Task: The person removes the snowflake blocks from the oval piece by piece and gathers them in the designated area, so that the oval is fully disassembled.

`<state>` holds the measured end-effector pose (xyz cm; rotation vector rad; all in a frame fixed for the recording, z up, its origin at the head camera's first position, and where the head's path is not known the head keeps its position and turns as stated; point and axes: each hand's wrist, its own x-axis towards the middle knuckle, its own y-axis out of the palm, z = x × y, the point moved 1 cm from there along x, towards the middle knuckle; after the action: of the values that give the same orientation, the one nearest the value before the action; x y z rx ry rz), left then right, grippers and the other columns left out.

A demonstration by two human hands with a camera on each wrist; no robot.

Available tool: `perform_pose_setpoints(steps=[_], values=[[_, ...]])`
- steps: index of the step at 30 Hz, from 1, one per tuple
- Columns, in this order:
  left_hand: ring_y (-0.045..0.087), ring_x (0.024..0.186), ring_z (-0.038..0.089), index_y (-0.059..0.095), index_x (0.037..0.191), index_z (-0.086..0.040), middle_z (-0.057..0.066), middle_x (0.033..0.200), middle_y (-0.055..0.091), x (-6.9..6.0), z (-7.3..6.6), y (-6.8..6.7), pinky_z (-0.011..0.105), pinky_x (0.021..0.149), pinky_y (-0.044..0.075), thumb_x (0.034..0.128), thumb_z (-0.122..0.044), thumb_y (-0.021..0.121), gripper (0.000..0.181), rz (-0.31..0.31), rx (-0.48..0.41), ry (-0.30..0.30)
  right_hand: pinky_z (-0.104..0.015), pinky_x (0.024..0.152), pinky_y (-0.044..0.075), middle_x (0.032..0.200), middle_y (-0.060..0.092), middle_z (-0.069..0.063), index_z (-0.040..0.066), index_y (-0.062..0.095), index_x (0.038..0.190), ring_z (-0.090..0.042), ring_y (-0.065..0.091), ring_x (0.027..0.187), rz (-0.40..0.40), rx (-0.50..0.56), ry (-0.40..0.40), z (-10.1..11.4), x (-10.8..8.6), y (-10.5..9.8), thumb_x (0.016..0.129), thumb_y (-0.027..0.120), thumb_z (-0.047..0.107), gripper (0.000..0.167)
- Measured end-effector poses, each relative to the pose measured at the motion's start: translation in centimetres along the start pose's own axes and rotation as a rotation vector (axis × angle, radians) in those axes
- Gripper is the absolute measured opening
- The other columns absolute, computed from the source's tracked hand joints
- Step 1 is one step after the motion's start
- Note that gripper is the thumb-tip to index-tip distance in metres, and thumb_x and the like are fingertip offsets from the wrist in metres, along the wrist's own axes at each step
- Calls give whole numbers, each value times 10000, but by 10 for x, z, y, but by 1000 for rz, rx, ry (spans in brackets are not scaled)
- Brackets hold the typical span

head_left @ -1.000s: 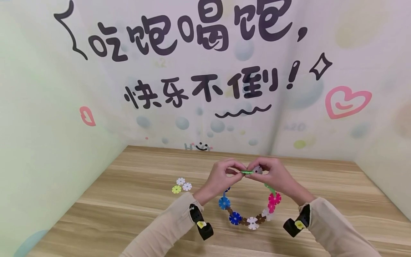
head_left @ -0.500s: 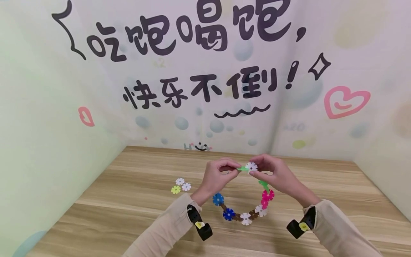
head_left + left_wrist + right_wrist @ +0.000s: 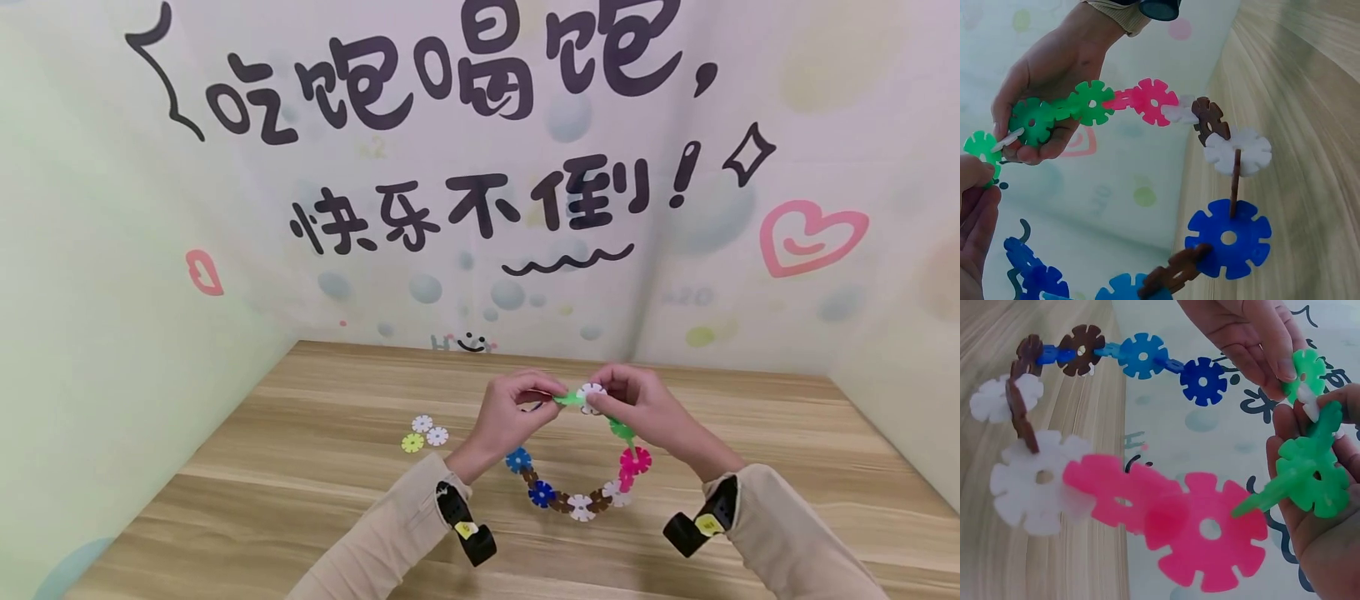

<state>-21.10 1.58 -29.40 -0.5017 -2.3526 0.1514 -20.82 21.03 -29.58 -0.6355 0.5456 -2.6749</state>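
Note:
Level with each other above the table, my two hands hold one end of a hanging chain of notched plastic flower discs. My left hand point(image 3: 508, 421) pinches a green disc point(image 3: 570, 399) between thumb and fingers. Slotted against it is a white disc point(image 3: 592, 398), which my right hand point(image 3: 647, 412) pinches. From the right hand the chain runs through green discs point(image 3: 1092, 103), pink discs point(image 3: 1210, 530), white, brown and blue ones point(image 3: 1229, 239). In the right wrist view a dark blue disc point(image 3: 1203, 381) hangs near the left hand, apparently as the chain's other end.
Two white discs point(image 3: 437, 436) and a yellow-green disc point(image 3: 412, 442) lie loose on the wooden table point(image 3: 300, 467), left of the hands. A printed cloth point(image 3: 420, 292) hangs behind the table. Each wrist wears a black camera band point(image 3: 467, 521).
The green disc, first edge-on between both hands, now shows with the white disc facing forward beside it. My hands drew slightly apart, and the chain swung left, then partly back right.

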Motion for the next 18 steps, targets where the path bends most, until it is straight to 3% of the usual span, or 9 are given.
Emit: perform_pose_setpoints(steps=[3,9,18], values=[[600,850,262,628,847,102,207,892,620,0,2,1,278,763,500,757,114,600,95,2,34,11,-224,466,442,765,572,-136,-54,550,935,-124,504,564,5,7,22,0,0,0,879,537,64,131],[603,843,170,670,858,22,108,887,646,2,24,4,238,749,499,754,68,633,119,-7,69,35,-232,499,466,780,583,-123,-66,541,935,-129,557,625,0,22,41,2,2,2,885,531,74,149],[622,771,139,697,830,-8,77,838,664,0,22,-3,230,708,509,735,36,666,110,-24,105,88,-209,455,433,723,588,-44,-66,535,864,-99,529,575,-8,66,19,1,4,4,867,549,51,118]])
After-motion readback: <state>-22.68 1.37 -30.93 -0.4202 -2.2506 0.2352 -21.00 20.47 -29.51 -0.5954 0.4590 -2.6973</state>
